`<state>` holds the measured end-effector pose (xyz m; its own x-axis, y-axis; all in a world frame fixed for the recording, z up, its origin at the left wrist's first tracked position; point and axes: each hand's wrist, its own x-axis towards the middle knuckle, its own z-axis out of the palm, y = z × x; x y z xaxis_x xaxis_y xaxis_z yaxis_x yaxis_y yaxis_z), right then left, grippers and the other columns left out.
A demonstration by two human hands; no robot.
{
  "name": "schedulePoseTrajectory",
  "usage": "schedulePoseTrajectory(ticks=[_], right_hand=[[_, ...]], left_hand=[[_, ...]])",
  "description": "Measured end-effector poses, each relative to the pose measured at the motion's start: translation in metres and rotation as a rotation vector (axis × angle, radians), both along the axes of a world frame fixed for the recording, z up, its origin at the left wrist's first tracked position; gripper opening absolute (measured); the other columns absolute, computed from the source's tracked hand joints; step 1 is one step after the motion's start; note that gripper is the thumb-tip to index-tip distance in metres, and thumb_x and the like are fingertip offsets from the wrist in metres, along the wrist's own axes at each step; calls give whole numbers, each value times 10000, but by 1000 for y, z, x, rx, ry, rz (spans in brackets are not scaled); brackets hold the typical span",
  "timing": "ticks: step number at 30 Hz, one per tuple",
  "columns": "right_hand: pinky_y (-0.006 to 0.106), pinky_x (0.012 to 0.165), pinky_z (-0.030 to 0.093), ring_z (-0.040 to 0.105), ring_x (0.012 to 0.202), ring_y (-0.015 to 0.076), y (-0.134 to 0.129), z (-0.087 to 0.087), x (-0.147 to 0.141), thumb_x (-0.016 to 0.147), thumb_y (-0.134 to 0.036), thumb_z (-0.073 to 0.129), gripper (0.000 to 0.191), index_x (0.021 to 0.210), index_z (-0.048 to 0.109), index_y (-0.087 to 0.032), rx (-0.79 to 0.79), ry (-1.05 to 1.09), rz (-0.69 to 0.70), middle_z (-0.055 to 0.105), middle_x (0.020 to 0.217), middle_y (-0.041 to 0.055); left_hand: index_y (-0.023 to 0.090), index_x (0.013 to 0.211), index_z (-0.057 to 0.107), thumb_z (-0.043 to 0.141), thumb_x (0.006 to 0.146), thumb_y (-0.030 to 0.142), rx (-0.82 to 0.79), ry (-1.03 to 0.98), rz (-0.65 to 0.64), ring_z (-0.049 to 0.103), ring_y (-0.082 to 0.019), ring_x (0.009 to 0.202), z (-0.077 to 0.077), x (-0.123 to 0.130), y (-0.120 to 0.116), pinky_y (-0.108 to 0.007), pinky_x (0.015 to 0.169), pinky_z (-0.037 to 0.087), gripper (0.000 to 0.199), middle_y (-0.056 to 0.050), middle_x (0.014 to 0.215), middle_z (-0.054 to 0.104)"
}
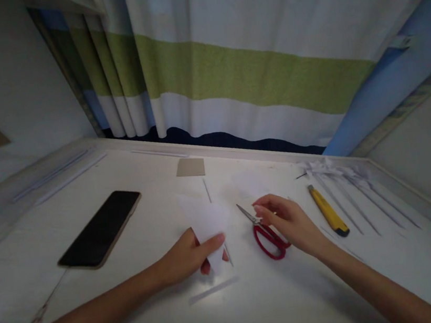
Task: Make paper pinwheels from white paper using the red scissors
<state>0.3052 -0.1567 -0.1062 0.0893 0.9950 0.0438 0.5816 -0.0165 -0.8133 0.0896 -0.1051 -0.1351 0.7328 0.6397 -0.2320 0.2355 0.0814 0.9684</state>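
My left hand (198, 254) pinches a white piece of paper (206, 218) between the thumb and fingers, near its pointed lower end. A thin stick (228, 255) lies beneath or beside the paper. Over the red-handled scissors (269, 240) is my right hand (280, 216), with fingers curled and thumb near the index finger; whether it touches them or holds anything small is unclear. The scissors' blades point up and left. A narrow paper strip (213, 291) rests on the white table (161, 322) below my left hand.
A black phone (100, 228) with a cable lies at left. Behind the paper is a beige square (190, 167). At right are a yellow cutter (328, 210) and several white paper flowers (333, 167) on thin stems. Paper strips (70, 179) lie at back left.
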Motion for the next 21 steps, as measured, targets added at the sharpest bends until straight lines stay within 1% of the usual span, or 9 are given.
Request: schedulePoseTrajectory(ticks=[2,4,6,7,9,12,14,19,21], right_hand=[[304,584,415,556,649,194,-11,-13,16,725,-396,535,231,780,594,-180,-23,-188,-15,589,715,49],[318,594,385,538,656,215,-19,-25,27,666,-375,596,215,747,607,-176,-50,-329,-26,578,713,63],[314,586,362,518,630,209,-23,-34,31,642,-339,612,175,700,598,-175,-74,-410,-29,556,679,60],[308,579,351,507,610,198,-23,-38,31,642,-316,608,144,679,588,-179,-82,-426,-29,549,671,54],[297,561,330,487,570,179,-22,-42,31,636,-274,600,98,635,559,-186,-87,-419,-36,532,641,37],[291,540,310,468,527,164,-19,-43,32,605,-234,606,102,589,515,-190,-72,-340,-79,503,565,9],[292,536,318,478,530,170,-17,-40,33,598,-236,605,111,611,506,-187,-52,-243,-112,506,549,6],[285,557,399,541,621,165,-13,-25,16,685,-345,526,247,860,441,-193,8,186,-98,551,709,15],[262,545,399,516,586,133,-13,-19,-1,662,-335,584,294,881,455,-189,4,343,-61,519,690,-12]], left_hand=[[103,602,569,456,770,438,-25,17,31,403,-52,375,-15,-5,-2,-178,381,308,391,-19,541,563],[122,600,523,496,740,440,-80,-8,127,384,-56,366,-24,-4,-4,-170,359,270,348,21,466,496],[132,644,521,527,718,412,-117,-119,216,407,-63,408,-26,0,-7,-170,380,293,290,29,498,491],[131,648,525,519,724,401,-124,-173,222,448,-75,453,-24,2,-8,-180,417,337,281,11,536,518],[134,558,499,516,720,404,-69,-213,223,431,-72,424,-16,8,-11,-180,400,330,315,19,474,481],[147,508,471,524,705,410,15,-235,231,398,-64,385,-6,12,-14,-176,367,300,333,39,429,443],[149,489,462,513,706,425,36,-247,252,385,-61,369,-3,13,-15,-177,359,294,355,44,411,428],[147,489,450,497,719,425,22,-325,328,393,-56,390,-9,19,-17,-173,384,313,364,44,428,437],[145,495,456,493,728,417,22,-354,331,396,-57,394,-11,25,-18,-174,386,316,359,44,429,440]])
